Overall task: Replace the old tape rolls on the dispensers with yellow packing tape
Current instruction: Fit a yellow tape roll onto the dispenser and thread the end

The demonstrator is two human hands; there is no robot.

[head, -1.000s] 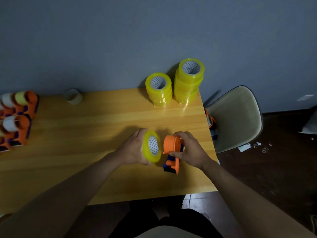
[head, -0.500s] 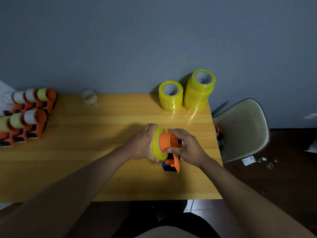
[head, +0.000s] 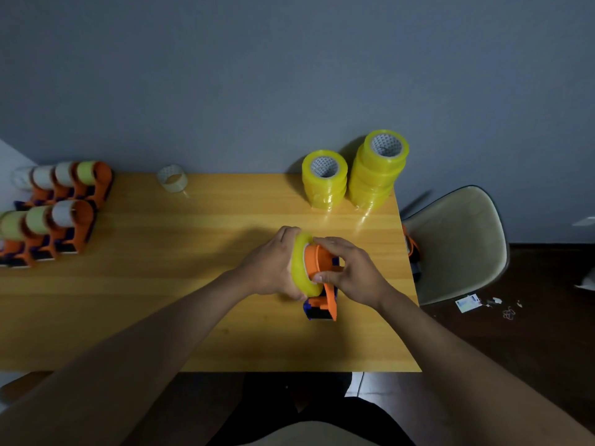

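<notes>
Where the wall (head: 289, 75) runs grey behind, a wooden table (head: 161, 284) fills the middle of the view. Chair (head: 457, 239) stands off the table's right edge, pale shell seat, on a dark floor (head: 531, 333) with small scraps (head: 470, 302) of paper. Another dispenser (head: 413, 251) shows partly between chair and table edge.

Far left of the table: two rows of orange dispensers (head: 54, 214), each carrying a pale or clear roll. Back right corner: two stacks of yellow rolls (head: 354, 178), the right stack taller, the two just beside each other. Back centre: spent roll (head: 172, 178), nearly clear, lying alone.

Near the right front: orange dispenser (head: 322, 284), base on the table, blue parts low down. Yellow roll (head: 301, 265) sits on edge against its hub, partly on.

Left hand (head: 273, 268) cups the roll's outer face, fingers curled over its rim. Right hand (head: 351, 272) grips the dispenser's orange hub, thumb low, fingers over the top.
</notes>
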